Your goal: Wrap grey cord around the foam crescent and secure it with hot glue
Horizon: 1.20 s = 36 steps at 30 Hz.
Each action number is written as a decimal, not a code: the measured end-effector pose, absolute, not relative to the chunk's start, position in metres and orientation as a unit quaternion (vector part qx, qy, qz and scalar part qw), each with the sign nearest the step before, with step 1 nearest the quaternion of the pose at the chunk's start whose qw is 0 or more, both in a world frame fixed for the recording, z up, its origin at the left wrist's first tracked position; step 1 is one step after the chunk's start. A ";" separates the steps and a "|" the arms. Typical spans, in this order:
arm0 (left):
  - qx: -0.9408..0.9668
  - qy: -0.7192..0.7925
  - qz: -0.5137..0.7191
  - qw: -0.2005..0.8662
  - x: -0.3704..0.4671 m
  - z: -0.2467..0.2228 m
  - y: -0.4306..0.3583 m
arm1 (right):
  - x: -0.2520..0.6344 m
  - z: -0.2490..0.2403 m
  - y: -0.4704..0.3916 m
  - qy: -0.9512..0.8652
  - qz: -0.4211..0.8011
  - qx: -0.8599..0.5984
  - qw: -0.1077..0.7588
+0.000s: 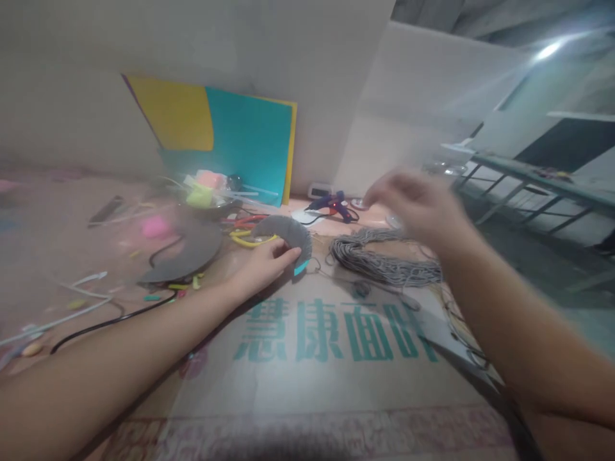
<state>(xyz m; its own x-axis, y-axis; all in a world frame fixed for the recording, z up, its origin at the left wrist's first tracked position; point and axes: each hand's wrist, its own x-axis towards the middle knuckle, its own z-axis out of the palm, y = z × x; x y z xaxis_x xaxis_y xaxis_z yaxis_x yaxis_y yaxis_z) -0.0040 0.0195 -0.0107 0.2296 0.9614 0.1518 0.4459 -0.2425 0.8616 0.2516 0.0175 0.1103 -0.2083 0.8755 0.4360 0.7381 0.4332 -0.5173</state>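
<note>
Near the middle of the table, my left hand (269, 261) grips a grey curved piece (294, 232) that looks wrapped in cord, with a bare cyan strip (301, 267) at its lower end. Thumb and fingers close on its inner edge. My right hand (408, 198) is raised to the right and smeared by motion, its fingers bent; whether they hold anything is unclear. Below it lies a loose coil of grey cord (384, 262), with a strand running left towards the curved piece. A second, larger grey curved piece (192, 256) lies left of my left hand.
A dark glue gun (336, 206) with a red light rests at the back. Yellow-handled scissors (250, 239) lie beside my left hand. Yellow and teal sheets (250, 141) lean on the wall. Left are a cluttered bowl (211, 208), a pink lump (156, 226), a black cable (110, 320) and scraps.
</note>
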 end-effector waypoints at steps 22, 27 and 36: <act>0.701 0.493 0.371 0.357 -0.005 -0.013 0.022 | 0.258 0.022 0.152 -0.740 0.104 -0.635 0.197; 0.697 0.503 0.368 0.355 -0.004 -0.012 0.021 | 0.252 0.020 0.155 -0.710 0.096 -0.659 0.229; 0.679 0.503 0.384 0.372 -0.002 -0.005 0.016 | 0.259 0.054 0.087 -0.694 0.084 -0.639 0.320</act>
